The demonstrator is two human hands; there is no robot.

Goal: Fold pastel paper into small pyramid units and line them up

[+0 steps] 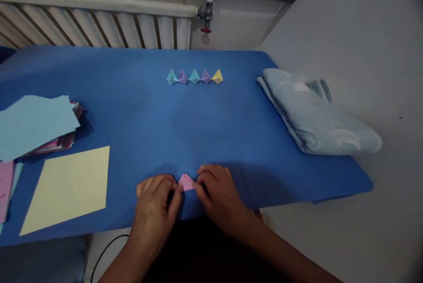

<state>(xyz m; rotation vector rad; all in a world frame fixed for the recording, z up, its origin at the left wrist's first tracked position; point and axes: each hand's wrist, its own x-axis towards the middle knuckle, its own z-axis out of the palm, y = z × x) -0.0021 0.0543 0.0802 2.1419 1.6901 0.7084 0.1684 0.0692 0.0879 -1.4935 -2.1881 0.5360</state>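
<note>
A small folded piece of pink paper (186, 182) lies on the blue table near its front edge. My left hand (157, 197) pinches its left corner between thumb and fingers. On the other side, my right hand (216, 195) grips the right corner with its thumb and fingertips. The top of the paper comes to a point and shows layered folds; its two side corners are partly hidden by my fingertips. Farther back, a row of several folded paper shapes (194, 77) in turquoise, purple and yellow stands on the table.
To the left are a yellow paper sheet (72, 188) and a stack of light blue paper (36, 124) over other sheets. Pink paper (5, 188) lies at the left edge. A folded pale blanket (317, 118) rests at the right. Behind the table (142, 111) is a radiator (99, 23).
</note>
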